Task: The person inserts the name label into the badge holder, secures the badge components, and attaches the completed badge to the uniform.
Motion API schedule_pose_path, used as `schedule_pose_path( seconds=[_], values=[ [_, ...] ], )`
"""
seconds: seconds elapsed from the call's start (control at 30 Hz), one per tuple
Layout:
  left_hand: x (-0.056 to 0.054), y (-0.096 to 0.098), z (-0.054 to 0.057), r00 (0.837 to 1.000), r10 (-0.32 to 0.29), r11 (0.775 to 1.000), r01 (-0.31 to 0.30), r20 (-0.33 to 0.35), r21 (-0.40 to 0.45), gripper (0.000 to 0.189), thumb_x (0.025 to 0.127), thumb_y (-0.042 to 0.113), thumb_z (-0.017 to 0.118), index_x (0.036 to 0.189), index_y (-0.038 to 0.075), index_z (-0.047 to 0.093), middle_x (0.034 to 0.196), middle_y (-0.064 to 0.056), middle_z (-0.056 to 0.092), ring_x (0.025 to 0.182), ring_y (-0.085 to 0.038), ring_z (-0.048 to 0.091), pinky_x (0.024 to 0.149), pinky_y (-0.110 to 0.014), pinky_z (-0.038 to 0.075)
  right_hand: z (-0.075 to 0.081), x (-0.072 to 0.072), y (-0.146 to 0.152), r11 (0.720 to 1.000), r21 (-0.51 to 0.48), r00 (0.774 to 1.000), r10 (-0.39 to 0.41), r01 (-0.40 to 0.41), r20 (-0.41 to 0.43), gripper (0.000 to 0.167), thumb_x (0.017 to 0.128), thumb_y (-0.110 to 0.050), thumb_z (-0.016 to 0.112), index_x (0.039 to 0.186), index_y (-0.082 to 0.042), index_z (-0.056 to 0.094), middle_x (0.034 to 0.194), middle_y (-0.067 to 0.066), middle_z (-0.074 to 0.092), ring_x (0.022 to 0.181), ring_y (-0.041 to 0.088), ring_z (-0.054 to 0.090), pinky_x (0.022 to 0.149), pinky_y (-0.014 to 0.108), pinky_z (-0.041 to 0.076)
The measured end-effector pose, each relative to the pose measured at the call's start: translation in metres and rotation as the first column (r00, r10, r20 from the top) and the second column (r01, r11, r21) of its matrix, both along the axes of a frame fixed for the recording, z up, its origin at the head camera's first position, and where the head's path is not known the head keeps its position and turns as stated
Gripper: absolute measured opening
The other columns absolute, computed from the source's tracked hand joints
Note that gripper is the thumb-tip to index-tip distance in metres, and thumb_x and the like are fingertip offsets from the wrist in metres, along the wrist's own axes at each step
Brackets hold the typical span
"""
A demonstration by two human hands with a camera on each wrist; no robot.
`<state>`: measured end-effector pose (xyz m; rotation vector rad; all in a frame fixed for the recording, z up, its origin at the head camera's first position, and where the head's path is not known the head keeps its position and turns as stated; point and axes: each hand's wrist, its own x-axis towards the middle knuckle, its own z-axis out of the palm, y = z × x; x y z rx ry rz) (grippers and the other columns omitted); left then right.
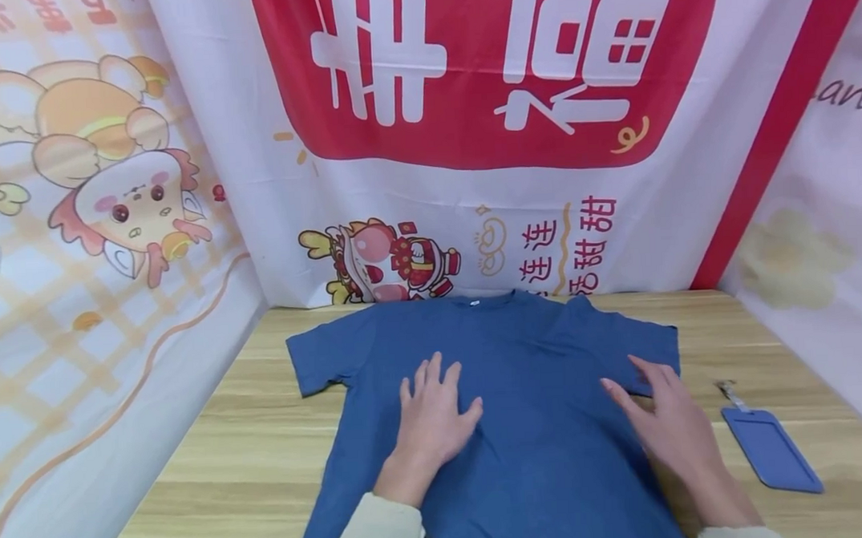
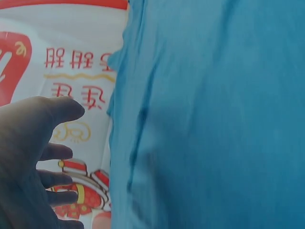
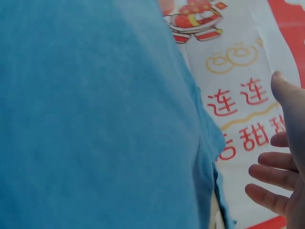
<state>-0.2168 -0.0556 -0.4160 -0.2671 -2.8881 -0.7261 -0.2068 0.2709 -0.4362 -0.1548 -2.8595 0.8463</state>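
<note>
A blue short-sleeved T-shirt [image 1: 524, 425] lies spread on the wooden table, its collar toward the back wall and its lower part cut off by the head view's bottom edge. Over the shirt's left half is my left hand [image 1: 435, 417], fingers spread and holding nothing. My right hand [image 1: 669, 419] is by the shirt's right side, just below the sleeve, with thumb and fingers apart and nothing between them. Both wrist views show the shirt's cloth [image 2: 214, 119] beside the hand, with loosely extended fingers. Whether either hand touches the cloth I cannot tell.
A blue card holder [image 1: 771, 449] with a metal clip lies on the table [image 1: 215, 463] to the right of the shirt. Printed cloth hangs as a back wall [image 1: 471, 195] close behind the collar, and patterned cloth walls [image 1: 118, 379] stand at both sides.
</note>
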Motion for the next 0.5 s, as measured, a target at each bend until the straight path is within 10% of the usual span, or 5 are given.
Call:
schedule_pose_path(
  seconds=[0.3, 0.5],
  values=[
    [0.003, 0.043, 0.006, 0.994, -0.086, 0.996, 0.086, 0.065, 0.004, 0.060, 0.105, 0.036, 0.070, 0.155, 0.007, 0.056, 0.168, -0.018, 0.045, 0.155, -0.039, 0.044, 0.127, -0.062, 0.037, -0.012, 0.007, 0.026, 0.986, -0.131, 0.976, -0.129, 0.107, -0.173, 0.067, 0.106, -0.050, 0.065, 0.146, 0.003, 0.060, 0.140, 0.030, 0.063, 0.124, 0.045, 0.063, 0.096, 0.062, 0.059],
    [0.004, 0.078, 0.011, 0.991, -0.130, 0.991, 0.131, 0.040, -0.031, 0.053, 0.105, 0.037, 0.070, 0.150, 0.013, 0.062, 0.163, -0.010, 0.053, 0.149, -0.030, 0.053, 0.122, -0.054, 0.046, -0.015, 0.012, 0.047, 0.958, -0.155, 0.947, -0.269, 0.243, -0.175, 0.048, 0.104, -0.037, 0.071, 0.136, -0.002, 0.070, 0.132, 0.027, 0.070, 0.118, 0.041, 0.067, 0.074, 0.018, 0.047]
  ],
)
